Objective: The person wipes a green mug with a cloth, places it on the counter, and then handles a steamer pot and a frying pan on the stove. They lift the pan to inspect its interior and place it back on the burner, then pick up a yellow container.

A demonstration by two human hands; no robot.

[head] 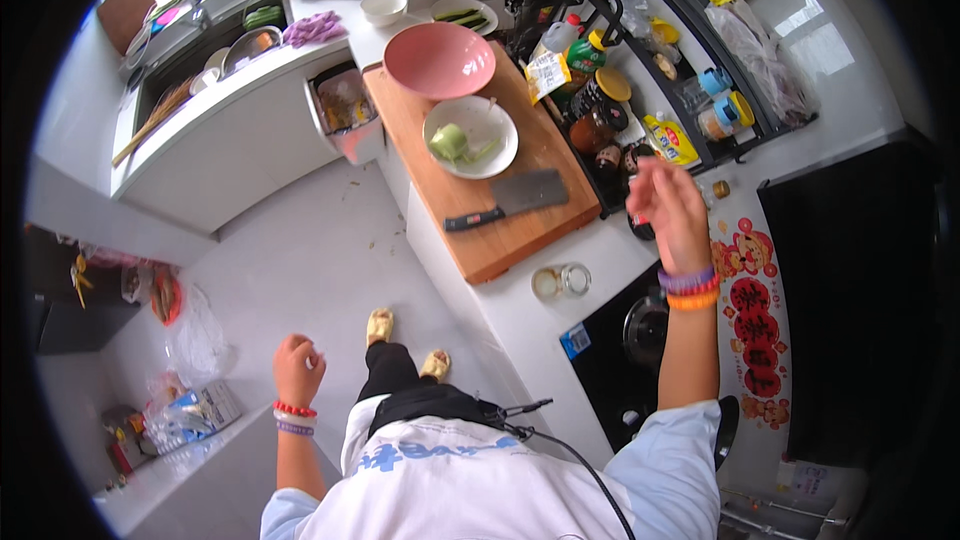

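Observation:
My right hand (669, 214) is raised near the bottles beside the wooden cutting board (517, 240), its fingers a little bent; whether it touches a dark bottle below cannot be told. My left hand (298, 369) hangs over the floor with curled fingers and a small whitish spot at them, too small to name. On the board stand a pink bowl (439, 60) and a white bowl (495, 154) holding a pale green vegetable piece (448, 142) with scraps. A cleaver (531, 191) lies flat on the board, its black handle towards the left edge.
Two small glass jars (561, 281) stand on the counter near a black cooktop (600, 382). Bottles and jars (600, 127) crowd the rack right of the board. A trash bin (346, 109) hangs at the cabinet. The sink (180, 82) holds dishes. A knife block (529, 7) stands behind.

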